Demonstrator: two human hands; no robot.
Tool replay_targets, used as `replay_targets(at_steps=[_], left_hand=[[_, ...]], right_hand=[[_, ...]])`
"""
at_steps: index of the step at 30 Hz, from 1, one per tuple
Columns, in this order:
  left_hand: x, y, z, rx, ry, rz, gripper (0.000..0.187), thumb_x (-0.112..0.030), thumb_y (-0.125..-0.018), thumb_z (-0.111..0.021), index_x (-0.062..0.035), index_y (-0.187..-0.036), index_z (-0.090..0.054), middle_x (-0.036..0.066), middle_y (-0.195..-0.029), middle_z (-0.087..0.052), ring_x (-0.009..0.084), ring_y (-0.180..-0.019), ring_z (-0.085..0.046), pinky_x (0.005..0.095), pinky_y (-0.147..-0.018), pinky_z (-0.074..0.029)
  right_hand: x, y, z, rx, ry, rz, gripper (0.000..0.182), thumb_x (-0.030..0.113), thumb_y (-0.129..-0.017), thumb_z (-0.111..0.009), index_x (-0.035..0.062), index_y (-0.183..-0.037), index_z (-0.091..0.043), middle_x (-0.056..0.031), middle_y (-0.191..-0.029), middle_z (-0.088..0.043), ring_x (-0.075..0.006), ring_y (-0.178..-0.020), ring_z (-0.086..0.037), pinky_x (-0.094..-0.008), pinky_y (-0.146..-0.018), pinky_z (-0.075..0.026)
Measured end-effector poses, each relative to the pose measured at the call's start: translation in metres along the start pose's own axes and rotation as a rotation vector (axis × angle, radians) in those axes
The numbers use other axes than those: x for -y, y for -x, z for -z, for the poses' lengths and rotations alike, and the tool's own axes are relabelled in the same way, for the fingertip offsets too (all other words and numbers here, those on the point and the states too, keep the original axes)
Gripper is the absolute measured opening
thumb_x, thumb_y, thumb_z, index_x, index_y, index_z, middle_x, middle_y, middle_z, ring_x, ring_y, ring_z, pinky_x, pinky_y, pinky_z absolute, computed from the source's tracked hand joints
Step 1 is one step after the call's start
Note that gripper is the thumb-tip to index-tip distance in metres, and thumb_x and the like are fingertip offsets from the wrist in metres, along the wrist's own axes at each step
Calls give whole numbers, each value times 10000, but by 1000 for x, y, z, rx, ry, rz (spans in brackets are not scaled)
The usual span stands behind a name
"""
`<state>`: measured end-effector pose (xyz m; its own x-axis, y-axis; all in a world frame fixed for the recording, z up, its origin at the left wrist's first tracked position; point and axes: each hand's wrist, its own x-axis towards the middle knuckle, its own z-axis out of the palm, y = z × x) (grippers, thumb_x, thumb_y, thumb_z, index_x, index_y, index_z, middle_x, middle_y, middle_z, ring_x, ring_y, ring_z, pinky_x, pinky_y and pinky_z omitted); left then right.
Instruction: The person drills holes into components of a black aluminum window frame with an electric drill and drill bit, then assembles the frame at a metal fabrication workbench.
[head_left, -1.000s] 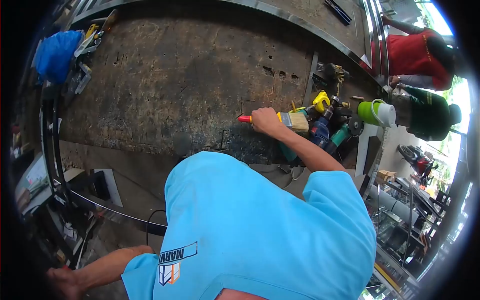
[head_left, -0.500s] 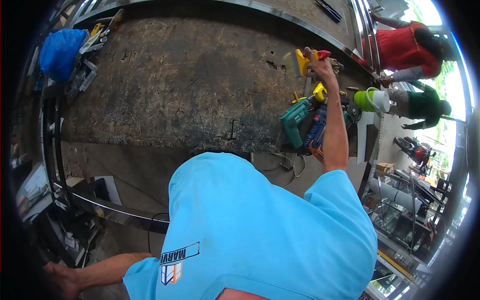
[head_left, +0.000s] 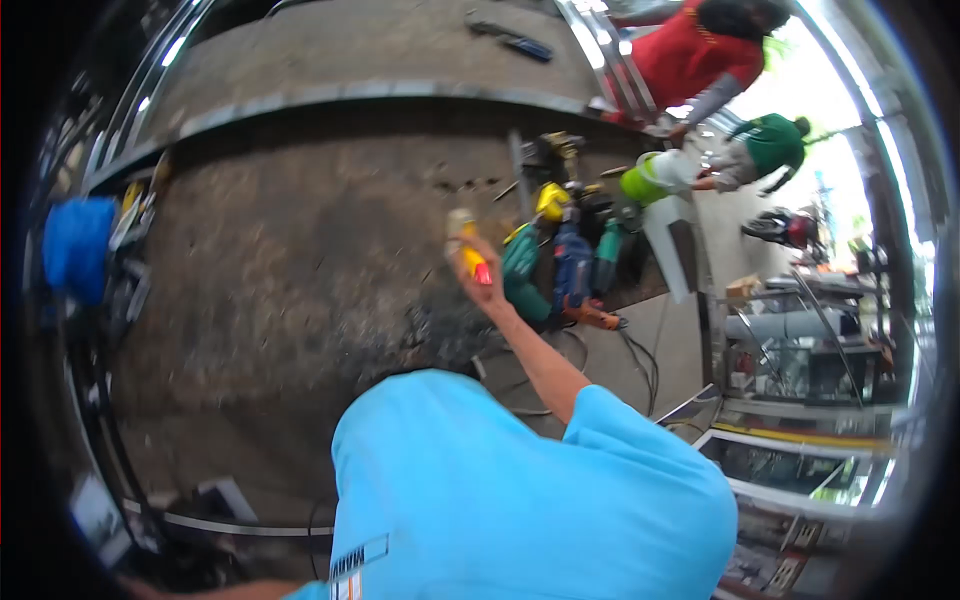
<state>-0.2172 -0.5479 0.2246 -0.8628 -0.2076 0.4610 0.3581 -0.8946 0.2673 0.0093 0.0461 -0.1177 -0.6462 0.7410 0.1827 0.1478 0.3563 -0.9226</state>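
Observation:
My right hand [head_left: 487, 292] is closed around a paintbrush [head_left: 467, 240] with pale bristles, a yellow body and a red end. The brush is over the dark, worn workbench [head_left: 290, 250], bristles pointing away from me. Just right of this hand lies a green power tool [head_left: 522, 272], with a blue power tool [head_left: 572, 262] beyond it. A yellow item [head_left: 552, 202] rests at their far end. My left hand [head_left: 145, 588] is at the bottom left edge, blurred and dark, and its fingers cannot be made out.
A metal bar [head_left: 400, 90] runs along the bench's far side. At the left is a blue plastic bag [head_left: 80, 245] near assorted tools. A lime-green and white jug [head_left: 643, 180] stands at the right. Two people, in red [head_left: 690, 60] and green [head_left: 775, 145], are beyond it.
My right hand has brought the brush left and nearer to my body, from beyond the power tools to beside the green one. The camera view has shifted and turned.

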Motion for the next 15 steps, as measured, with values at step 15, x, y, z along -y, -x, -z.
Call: replay_targets(at_steps=[15], left_hand=[[-29,-11,3,382,-204,223,651,-268,-781,-570,15,-1330,-365,212,-1369,-374,342,-1207,-390,403,-739,-336]], right_hand=[[67,78,-30,276,-59,-27,275,5,-761,-564,73,-1019,-633,-81,-912,-608,-213,-867,-586,-332,-771,-469]])
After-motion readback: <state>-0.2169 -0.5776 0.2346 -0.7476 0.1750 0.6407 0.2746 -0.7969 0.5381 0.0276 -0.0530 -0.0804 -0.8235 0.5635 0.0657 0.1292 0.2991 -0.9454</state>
